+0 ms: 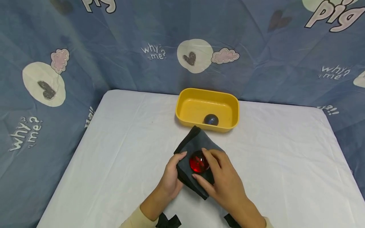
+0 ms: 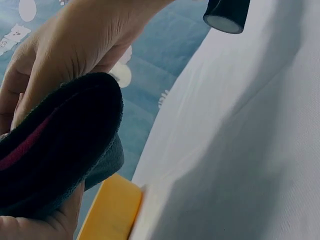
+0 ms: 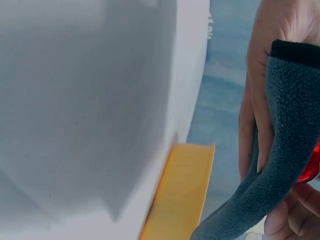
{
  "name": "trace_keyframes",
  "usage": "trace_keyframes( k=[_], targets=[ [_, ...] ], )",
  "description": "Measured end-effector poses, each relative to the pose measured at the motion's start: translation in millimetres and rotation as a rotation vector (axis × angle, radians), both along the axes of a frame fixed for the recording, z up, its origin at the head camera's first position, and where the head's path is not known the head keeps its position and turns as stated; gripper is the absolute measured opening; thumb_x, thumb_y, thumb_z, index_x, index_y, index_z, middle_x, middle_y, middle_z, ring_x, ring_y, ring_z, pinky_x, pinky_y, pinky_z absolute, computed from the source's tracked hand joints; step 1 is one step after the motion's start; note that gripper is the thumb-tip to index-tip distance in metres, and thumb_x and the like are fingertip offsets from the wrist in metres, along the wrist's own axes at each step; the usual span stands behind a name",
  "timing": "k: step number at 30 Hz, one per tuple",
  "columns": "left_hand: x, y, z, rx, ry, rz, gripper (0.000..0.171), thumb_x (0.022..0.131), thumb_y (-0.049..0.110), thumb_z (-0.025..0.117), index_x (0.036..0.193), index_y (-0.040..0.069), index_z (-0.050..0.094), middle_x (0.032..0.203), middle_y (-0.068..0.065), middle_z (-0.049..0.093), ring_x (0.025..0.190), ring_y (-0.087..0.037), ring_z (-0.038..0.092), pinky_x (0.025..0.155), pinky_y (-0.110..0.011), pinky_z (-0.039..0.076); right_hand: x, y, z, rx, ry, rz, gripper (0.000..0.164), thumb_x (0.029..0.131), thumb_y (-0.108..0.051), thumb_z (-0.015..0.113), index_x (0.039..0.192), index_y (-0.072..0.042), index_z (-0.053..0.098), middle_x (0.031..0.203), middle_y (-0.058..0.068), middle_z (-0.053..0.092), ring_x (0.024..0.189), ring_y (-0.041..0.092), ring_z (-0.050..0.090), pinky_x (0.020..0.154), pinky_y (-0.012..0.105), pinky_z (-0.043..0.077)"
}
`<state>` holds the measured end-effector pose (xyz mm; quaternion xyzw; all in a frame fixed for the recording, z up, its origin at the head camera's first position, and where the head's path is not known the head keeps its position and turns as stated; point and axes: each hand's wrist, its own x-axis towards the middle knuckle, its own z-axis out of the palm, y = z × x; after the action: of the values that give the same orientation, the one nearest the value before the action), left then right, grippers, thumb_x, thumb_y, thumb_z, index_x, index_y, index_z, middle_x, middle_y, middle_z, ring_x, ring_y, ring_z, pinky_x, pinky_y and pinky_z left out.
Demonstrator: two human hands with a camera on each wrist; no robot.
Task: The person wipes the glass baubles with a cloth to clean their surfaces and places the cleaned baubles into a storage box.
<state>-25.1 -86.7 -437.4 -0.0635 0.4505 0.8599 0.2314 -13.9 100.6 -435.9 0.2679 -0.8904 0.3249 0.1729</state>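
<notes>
My left hand (image 1: 171, 179) grips a folded dark grey cloth (image 1: 203, 141) from its left side, thumb on top. On the cloth sits a glossy, see-through red ball (image 1: 197, 164). My right hand (image 1: 226, 179) pinches this ball between thumb and fingers from the right. Seen from the left wrist, the layered cloth (image 2: 65, 145) shows a dark edge and a reddish strip. In the right wrist view the fuzzy cloth (image 3: 290, 110) covers part of the hand, and a sliver of the red ball (image 3: 312, 167) peeks out at the right edge.
Just beyond the cloth, a yellow plastic tray (image 1: 194, 109) stands at the table's far edge, with a dark blue ball (image 1: 211, 119) inside. White cloth (image 1: 119, 152) covers the table. A blue printed curtain (image 1: 128, 72) hangs behind.
</notes>
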Motion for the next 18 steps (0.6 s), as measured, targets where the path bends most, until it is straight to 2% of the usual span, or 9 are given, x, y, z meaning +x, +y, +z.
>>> trace_keyframes(
  k=[4,9,18],
  targets=[
    [0.6,-0.4,-1.4,0.006,0.017,-0.014,0.059,0.107,0.028,0.032,0.156,-0.006,0.03,0.155,-0.015,0.043,0.14,-0.017,0.047,0.113,-0.033,0.043,-0.2,-0.9,0.8,0.004,0.006,0.004,0.065,0.097,-0.042,0.074,0.145,-0.003,0.055,0.13,0.017,0.057,0.112,0.028,0.061,0.093,0.041,0.057],
    [2.1,-0.6,-3.7,0.001,0.008,-0.034,0.061,0.108,0.029,0.03,0.158,-0.005,0.025,0.16,-0.02,0.035,0.143,-0.019,0.042,0.111,-0.03,0.044,-3.4,-0.8,0.7,-0.023,-0.01,-0.009,0.066,0.086,-0.033,0.089,0.135,0.0,0.06,0.123,0.014,0.06,0.108,0.025,0.063,0.088,0.039,0.059],
    [2.5,1.3,-5.8,-0.011,-0.024,-0.044,0.063,0.108,0.033,0.031,0.161,0.001,0.022,0.161,-0.018,0.03,0.142,-0.025,0.038,0.112,-0.03,0.042,-7.7,1.0,-3.9,-0.128,-0.088,-0.018,0.057,0.091,-0.047,0.081,0.127,-0.004,0.066,0.112,0.003,0.066,0.096,0.014,0.06,0.075,0.031,0.058]
  ],
)
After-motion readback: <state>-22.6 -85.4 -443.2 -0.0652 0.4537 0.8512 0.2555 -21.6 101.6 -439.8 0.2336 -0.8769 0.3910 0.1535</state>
